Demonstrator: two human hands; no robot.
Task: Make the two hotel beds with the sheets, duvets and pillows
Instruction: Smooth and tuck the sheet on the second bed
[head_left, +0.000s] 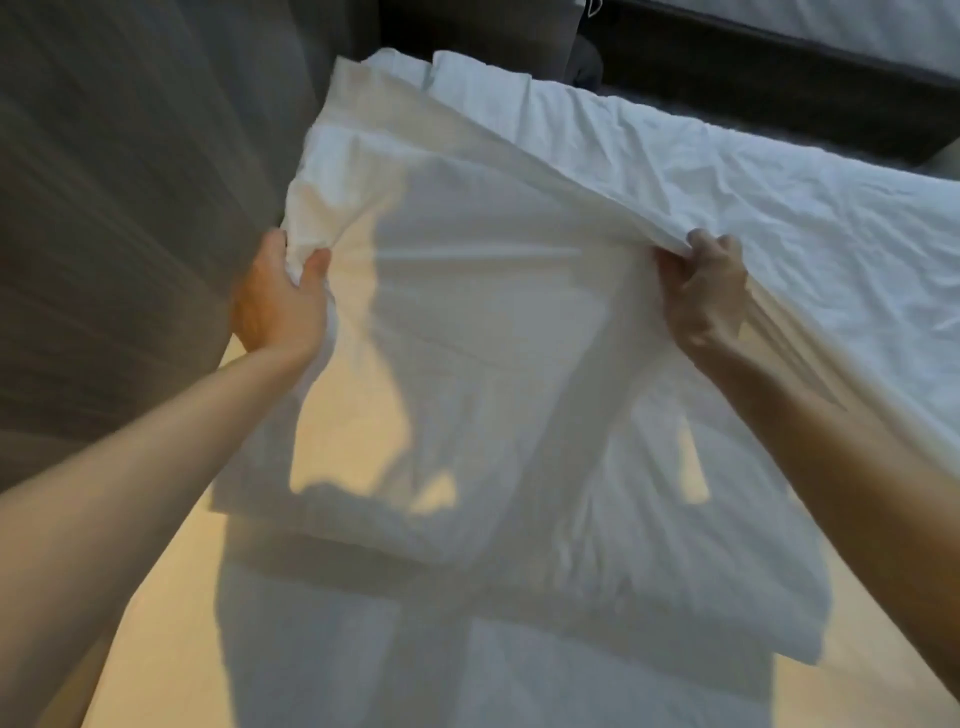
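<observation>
The person's left grip (283, 301) and right grip (701, 296) each clench the upper edge of a thin white fabric sheet (467, 338). The sheet is stretched between them and hangs over the white-covered bed (156, 623), beside a rumpled white duvet (779, 234) toward the bed's far right edge.

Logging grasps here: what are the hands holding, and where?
A white sheet: left hand pinches its left edge, right hand grips its right edge.
</observation>
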